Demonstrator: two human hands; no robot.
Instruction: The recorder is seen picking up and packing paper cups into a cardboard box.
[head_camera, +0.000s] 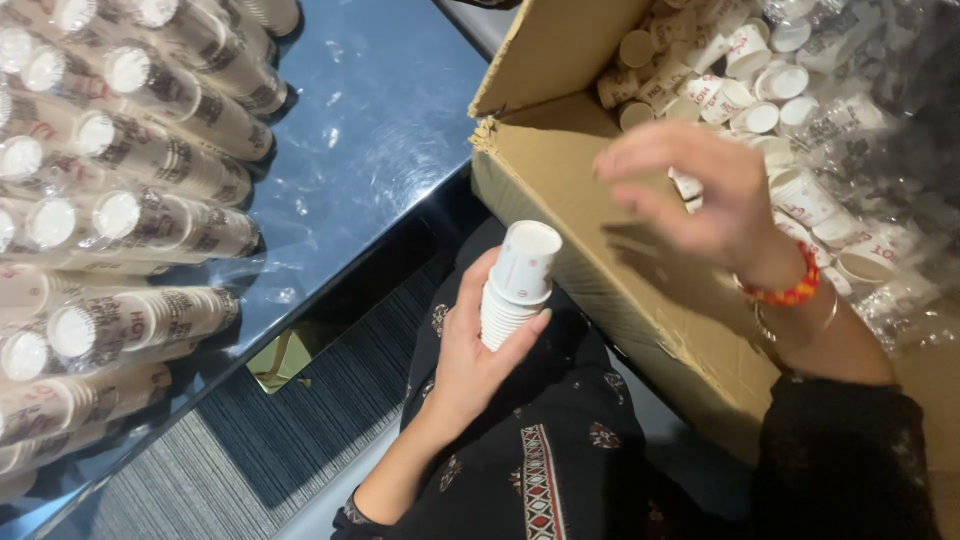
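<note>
Risk of toppling: short stack of nested paper cups held upright in left hand, over lap, just beside cardboard box; top cup seated loosely, tilted. Right hand blurred over box's edge, fingers half-curled, apparently empty, near loose cups. Sleeved cup stacks piled on dark table, close to edge, liable to roll.
</note>
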